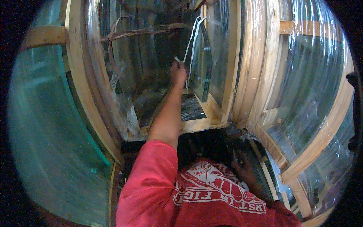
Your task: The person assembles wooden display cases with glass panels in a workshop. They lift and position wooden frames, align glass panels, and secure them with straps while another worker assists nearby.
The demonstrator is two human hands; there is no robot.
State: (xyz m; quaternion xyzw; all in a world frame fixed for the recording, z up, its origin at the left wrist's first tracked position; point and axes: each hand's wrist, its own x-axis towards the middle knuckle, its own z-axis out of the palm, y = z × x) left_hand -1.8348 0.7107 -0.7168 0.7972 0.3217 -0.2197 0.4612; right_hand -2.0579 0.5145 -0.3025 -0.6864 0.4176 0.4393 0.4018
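My left hand [178, 72] reaches forward into an open wooden crate [211, 117] and is closed on the lower end of a thin white strip [190, 41]. The strip runs up along the edge of an upright glass pane [200, 64] leaning inside the crate. My right hand [244, 168] is low at my right side in shadow, resting against the dark edge of stacked glass; whether it grips anything is unclear. A red printed shirt [196, 196] covers my chest and left shoulder.
Large greenish glass sheets in a wooden frame [49, 132] stand at the left. More plastic-wrapped glass in wooden crates [310, 94] fills the right. Torn plastic film [123, 109] hangs at the open crate's left side. A brown strap [124, 34] crosses the crate's top.
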